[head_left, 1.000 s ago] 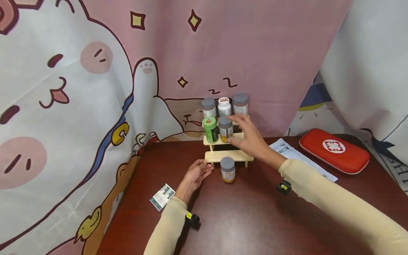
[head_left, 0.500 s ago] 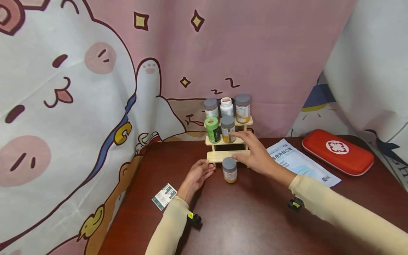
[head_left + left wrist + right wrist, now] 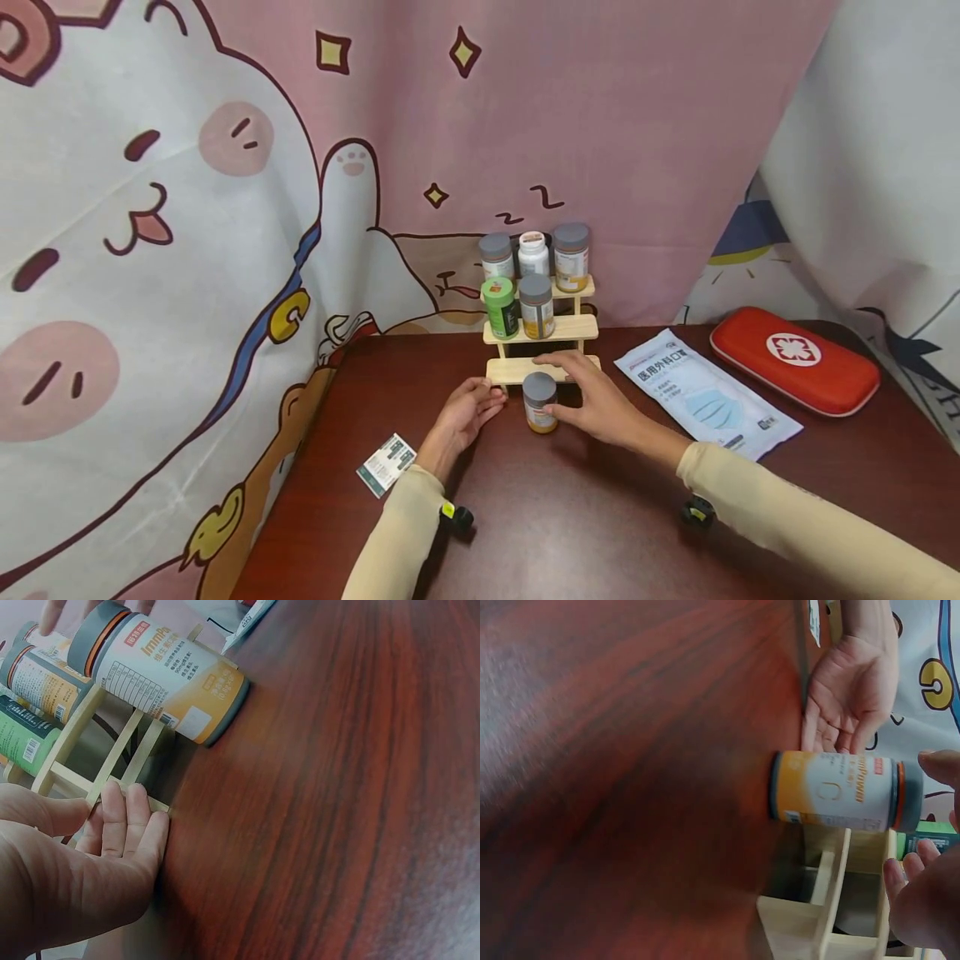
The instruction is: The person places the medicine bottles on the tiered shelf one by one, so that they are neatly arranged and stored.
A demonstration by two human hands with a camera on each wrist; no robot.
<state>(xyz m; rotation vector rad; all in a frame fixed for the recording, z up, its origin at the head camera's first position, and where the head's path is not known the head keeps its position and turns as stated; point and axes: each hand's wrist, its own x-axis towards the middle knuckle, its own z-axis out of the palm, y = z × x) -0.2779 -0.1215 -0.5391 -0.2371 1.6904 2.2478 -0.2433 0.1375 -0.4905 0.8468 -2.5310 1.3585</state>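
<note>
We locate the bottle (image 3: pixel 539 402) upright on the dark wooden bench (image 3: pixel 585 517), directly in front of the lowest step of the wooden tiered rack (image 3: pixel 542 330). It has a grey cap, an orange band under the cap, a white printed label and an orange base; the left wrist view shows small print and a table on the label.

We note the right hand (image 3: pixel 592 398) arched beside the bottle on its right. Its fingers (image 3: pixel 551 360) are loosely curved, reaching over the cap toward the lowest step, with the thumb low at the bottle's side. We cannot tell whether they are touching the bottle; no closed grasp is visible.

We note the left hand (image 3: pixel 467 410) lying at the left end of the lowest step, palm inward, fingers (image 3: pixel 129 825) extended together and resting against the rack's edge, grasping nothing.
</note>
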